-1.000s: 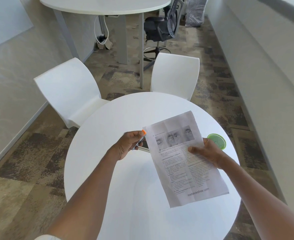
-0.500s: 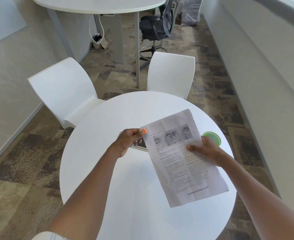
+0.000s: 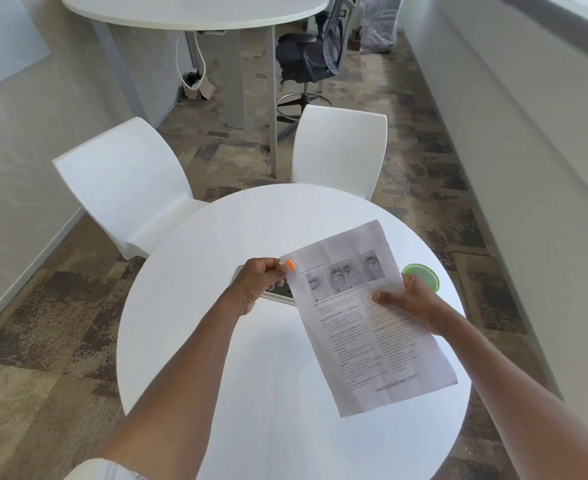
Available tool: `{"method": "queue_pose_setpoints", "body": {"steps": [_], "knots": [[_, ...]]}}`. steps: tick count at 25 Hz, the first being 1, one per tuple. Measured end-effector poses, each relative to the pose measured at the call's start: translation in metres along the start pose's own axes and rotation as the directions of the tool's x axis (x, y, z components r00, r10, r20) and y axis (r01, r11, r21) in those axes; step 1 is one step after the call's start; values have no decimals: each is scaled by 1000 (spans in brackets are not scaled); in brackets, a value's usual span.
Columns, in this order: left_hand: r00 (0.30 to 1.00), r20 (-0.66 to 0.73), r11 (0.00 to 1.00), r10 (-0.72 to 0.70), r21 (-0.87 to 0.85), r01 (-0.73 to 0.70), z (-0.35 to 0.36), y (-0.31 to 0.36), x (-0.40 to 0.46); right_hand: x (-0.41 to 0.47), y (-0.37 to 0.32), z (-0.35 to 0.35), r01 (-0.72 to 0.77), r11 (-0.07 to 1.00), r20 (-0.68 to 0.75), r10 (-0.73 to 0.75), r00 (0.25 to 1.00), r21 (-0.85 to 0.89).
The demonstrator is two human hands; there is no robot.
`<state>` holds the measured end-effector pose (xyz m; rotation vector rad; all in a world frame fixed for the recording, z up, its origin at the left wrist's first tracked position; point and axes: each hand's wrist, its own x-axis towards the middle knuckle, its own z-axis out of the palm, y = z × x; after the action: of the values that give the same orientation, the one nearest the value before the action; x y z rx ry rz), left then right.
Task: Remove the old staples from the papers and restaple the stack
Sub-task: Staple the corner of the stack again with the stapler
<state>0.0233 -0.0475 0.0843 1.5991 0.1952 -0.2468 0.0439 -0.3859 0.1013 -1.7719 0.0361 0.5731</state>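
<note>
The left hand (image 3: 257, 284) has moved in to the top corner of the papers (image 3: 365, 317), and the shiny tool it held before is now hidden. Its fingers pinch at that corner. The right hand (image 3: 406, 303) grips the papers' right edge, thumb on top, above the round table (image 3: 216, 341). A green disc (image 3: 422, 275) lies just past that hand.

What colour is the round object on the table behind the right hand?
Green, with a fine mesh-like texture; the head view shows it.

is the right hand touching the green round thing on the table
Cannot tell. In the head view the right hand overlaps the green disc's edge, hiding any gap.
</note>
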Motion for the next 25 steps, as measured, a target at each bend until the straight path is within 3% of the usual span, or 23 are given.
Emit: {"method": "queue_pose_setpoints", "body": {"steps": [14, 20, 25], "knots": [[993, 62, 978, -99, -175, 109, 11, -4, -1, -4, 9, -12, -21, 998, -26, 22, 999, 55], [977, -88, 950, -195, -265, 166, 25, -31, -6, -7, 14, -32, -5, 994, -61, 11, 998, 108], [889, -373, 949, -266, 61, 310, 68, -78, -18, -9, 16, -47, -8, 995, -93, 17, 996, 95]]}}
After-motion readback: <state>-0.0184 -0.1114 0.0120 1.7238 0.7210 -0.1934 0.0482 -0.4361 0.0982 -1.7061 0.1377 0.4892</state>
